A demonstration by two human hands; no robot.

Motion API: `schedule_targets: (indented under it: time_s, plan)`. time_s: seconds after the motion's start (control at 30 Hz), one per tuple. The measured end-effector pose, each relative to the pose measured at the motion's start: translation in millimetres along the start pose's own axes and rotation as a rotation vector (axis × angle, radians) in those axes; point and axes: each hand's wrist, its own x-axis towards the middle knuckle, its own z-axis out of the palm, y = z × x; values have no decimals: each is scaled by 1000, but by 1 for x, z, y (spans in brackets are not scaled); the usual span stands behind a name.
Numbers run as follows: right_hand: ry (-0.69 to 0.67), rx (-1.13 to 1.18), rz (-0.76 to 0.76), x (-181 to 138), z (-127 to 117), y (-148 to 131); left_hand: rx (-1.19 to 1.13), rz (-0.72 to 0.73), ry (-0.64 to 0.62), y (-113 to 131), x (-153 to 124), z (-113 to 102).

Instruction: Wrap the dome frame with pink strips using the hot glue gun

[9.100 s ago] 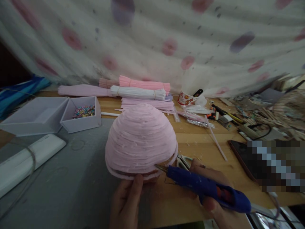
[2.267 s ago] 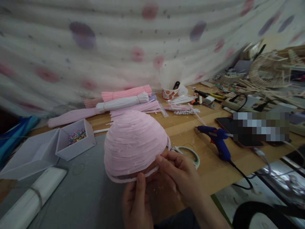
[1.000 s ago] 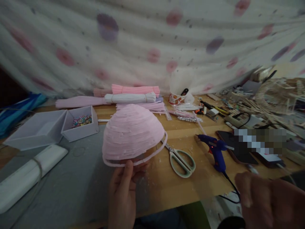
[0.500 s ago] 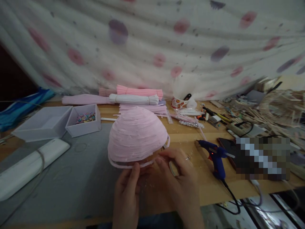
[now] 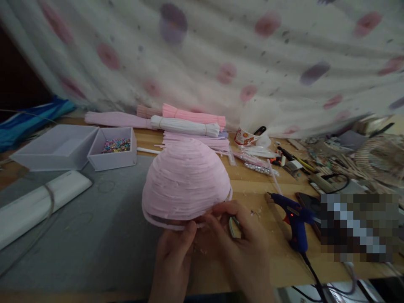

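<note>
A pale pink dome (image 5: 186,181), built up of layered fuzzy strips, stands in front of me. Along its lower edge a loose pink pipe cleaner (image 5: 154,223) hangs slightly apart from the rows above, leaving a dark gap. My left hand (image 5: 176,252) pinches this pipe cleaner at the front, thumb on top. My right hand (image 5: 243,244) is closed at the dome's lower right edge, thumb and forefinger pressed together on the strip; its tips partly hide the strip. Behind the right-hand fingers shows part of a curved, pale-edged thing (image 5: 234,227) I cannot make out.
A blue glue gun (image 5: 296,219) with a red light lies on the right, beside a partly pixelated phone (image 5: 309,204). Bundles of pipe cleaners (image 5: 186,125) lie behind the dome. At left are a box of colourful beads (image 5: 112,160), another box (image 5: 50,158) and a white roll (image 5: 47,202).
My right hand's fingertips have come closer to my left thumb and up against the dome's edge. The view has shifted and tilted a little; the dome stays in front of me.
</note>
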Motion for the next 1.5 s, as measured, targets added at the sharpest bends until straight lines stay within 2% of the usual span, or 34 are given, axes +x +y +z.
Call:
schedule_targets:
  time_s: [0.2, 0.4, 0.6, 0.73, 0.83, 1.1, 1.33, 1.5]
  plan:
    - [-36, 19, -38, 0, 1, 2, 54, 55, -57, -2, 6, -9]
    - [26, 21, -19, -5, 5, 6, 125, 20, -7, -4, 4, -9]
    - [53, 12, -124, -6, 6, 8, 198, 53, 82, -8, 3, -15]
    - [52, -41, -159, -4, 4, 6, 258, 63, 57, -10, 3, -16]
    - [51, -51, -169, -3, 3, 5, 254, 64, 47, -10, 3, -15]
    - [56, -22, -162, 0, 6, 0, 159, 116, -74, -5, 5, -10]
    - [45, -22, -130, 1, 6, 0, 107, 45, 8, 0, 2, -3]
    - [48, 7, -119, 1, 6, 2, 141, 21, 9, -1, 2, -5]
